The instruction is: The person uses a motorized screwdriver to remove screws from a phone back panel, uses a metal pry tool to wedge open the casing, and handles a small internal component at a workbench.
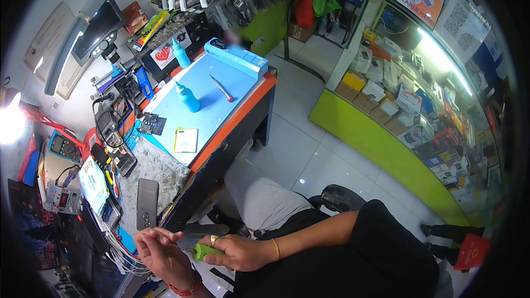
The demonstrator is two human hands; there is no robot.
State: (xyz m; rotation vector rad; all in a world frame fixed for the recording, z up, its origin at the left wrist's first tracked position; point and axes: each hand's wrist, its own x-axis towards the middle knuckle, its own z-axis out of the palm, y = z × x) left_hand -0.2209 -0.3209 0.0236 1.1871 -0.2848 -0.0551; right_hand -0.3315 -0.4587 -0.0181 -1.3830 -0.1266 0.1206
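My right hand (240, 253) is closed round a small lime-green handle (205, 252), held low in front of my body. A thin metal piece seems to stick out of the handle toward my left hand; its tip is too small to make out. Left of it, my left hand (161, 255) is raised with loosely bent fingers apart, and I see nothing in them. Just beyond that hand, a dark grey phone (147, 201) lies on a worn grey mat (168, 168) at the bench's near end.
On the light blue mat (207, 113) stand two teal bottles (188, 98) (180, 54), a screwdriver (222, 88) and a blue device (236, 58). Cables, an opened phone (122, 159) and a multimeter (63, 145) crowd the left. A glass display counter (353, 132) stands right.
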